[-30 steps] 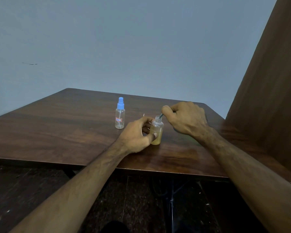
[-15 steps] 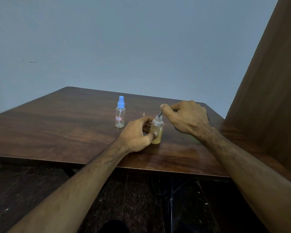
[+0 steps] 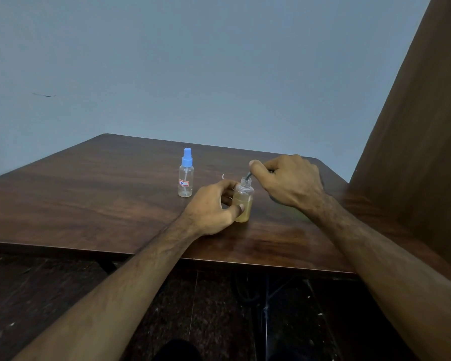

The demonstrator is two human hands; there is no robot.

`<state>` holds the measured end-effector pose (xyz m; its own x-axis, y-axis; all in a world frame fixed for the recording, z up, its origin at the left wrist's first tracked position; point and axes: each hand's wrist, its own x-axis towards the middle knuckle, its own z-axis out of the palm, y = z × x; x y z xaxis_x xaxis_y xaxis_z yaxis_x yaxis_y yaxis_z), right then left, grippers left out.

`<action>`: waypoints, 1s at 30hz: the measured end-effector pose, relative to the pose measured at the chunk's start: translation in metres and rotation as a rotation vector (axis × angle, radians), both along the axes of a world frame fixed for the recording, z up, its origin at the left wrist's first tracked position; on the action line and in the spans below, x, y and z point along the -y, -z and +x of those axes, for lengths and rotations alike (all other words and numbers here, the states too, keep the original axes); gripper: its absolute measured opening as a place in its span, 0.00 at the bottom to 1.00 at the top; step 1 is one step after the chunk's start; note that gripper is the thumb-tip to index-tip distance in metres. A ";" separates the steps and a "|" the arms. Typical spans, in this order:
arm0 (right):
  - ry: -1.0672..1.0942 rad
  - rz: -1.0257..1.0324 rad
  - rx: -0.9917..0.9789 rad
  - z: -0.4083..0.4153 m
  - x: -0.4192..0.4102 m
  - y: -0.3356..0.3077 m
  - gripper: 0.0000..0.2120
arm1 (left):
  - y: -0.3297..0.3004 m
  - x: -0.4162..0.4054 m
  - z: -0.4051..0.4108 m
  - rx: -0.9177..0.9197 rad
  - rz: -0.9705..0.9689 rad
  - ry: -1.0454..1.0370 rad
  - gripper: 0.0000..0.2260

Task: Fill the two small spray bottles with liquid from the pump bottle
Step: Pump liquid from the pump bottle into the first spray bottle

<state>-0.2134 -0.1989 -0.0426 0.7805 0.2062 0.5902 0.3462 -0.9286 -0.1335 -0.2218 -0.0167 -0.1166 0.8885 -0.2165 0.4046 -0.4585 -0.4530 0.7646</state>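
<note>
L hand (image 3: pixel 210 208) round open bottle (image 3: pixel 243 201)

I see a dark wooden table (image 3: pixel 94 194) with a glossy, grained top and a rounded far corner. Two small bottles stand upright on it. The uncapped spray bottle (image 3: pixel 242 201), most of its body filled with yellowish liquid, stands between the left hand's fingers (image 3: pixel 228 199) and thumb. The blue-capped spray bottle (image 3: pixel 186 175), clear with a small red-edged label, stands just beyond those fingers and to their left, apart from them. My left hand (image 3: pixel 211 207) rests on the tabletop.
</note>
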 end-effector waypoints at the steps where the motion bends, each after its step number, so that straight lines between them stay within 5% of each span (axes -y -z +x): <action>1: 0.003 -0.005 0.005 0.000 0.000 0.001 0.30 | 0.000 0.000 0.000 0.001 0.001 -0.001 0.19; 30: -0.002 -0.048 0.015 -0.002 -0.001 -0.007 0.29 | 0.001 -0.001 0.001 0.014 0.017 -0.008 0.17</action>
